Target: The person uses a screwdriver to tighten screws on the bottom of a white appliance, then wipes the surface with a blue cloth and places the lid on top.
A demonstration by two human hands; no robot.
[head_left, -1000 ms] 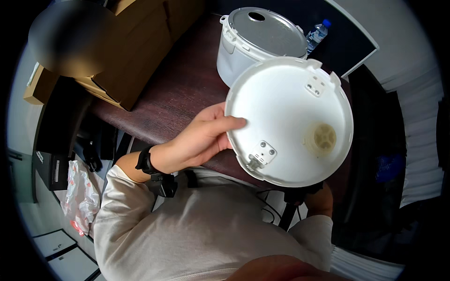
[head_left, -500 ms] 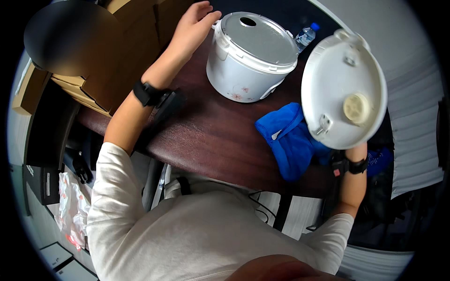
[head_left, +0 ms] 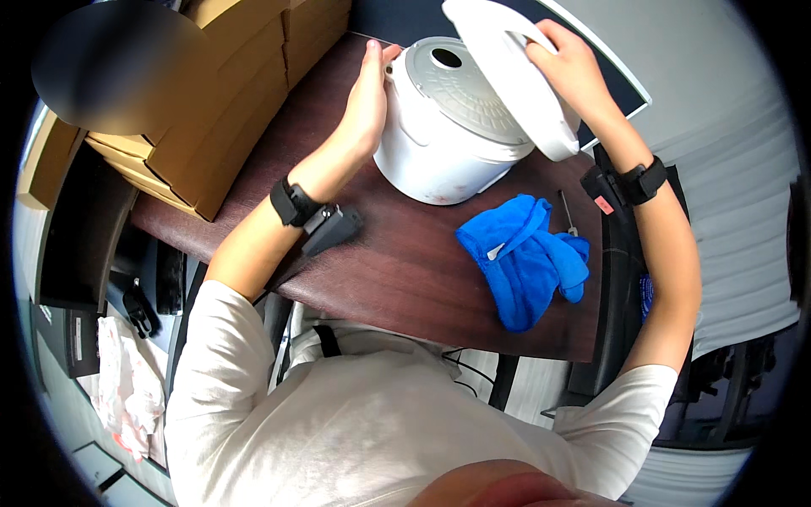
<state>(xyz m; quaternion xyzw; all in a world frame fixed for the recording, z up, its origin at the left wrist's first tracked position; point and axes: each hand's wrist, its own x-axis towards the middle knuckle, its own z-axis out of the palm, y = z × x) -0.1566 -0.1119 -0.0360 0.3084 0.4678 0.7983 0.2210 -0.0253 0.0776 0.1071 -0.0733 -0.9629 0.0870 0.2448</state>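
Observation:
A white rice cooker [head_left: 431, 173] with a faint flower print stands on the dark wooden table. Its grey metal inner cover [head_left: 481, 106] has a dark round hole near the far edge. My left hand [head_left: 369, 106] rests against the cooker's left side, fingers stretched out along it. With my right hand [head_left: 574, 68] closed round its handle, I hold the white outer lid [head_left: 498, 72] tilted over the right part of the cooker. The lid's underside faces the cooker and is mostly hidden. Whether its lower edge touches the rim, I cannot tell.
A crumpled blue cloth [head_left: 524, 262] lies near the table's right edge, with a thin screwdriver-like tool [head_left: 569, 213] beside it. Cardboard boxes [head_left: 241, 93] are stacked at the left. A plastic bag [head_left: 122, 380] is at the lower left, beyond the table [head_left: 380, 270].
My right hand has brought the lid from the right, underside showing, up and left over the cooker. My left hand has come down against the cooker's side. The bottle behind is now hidden.

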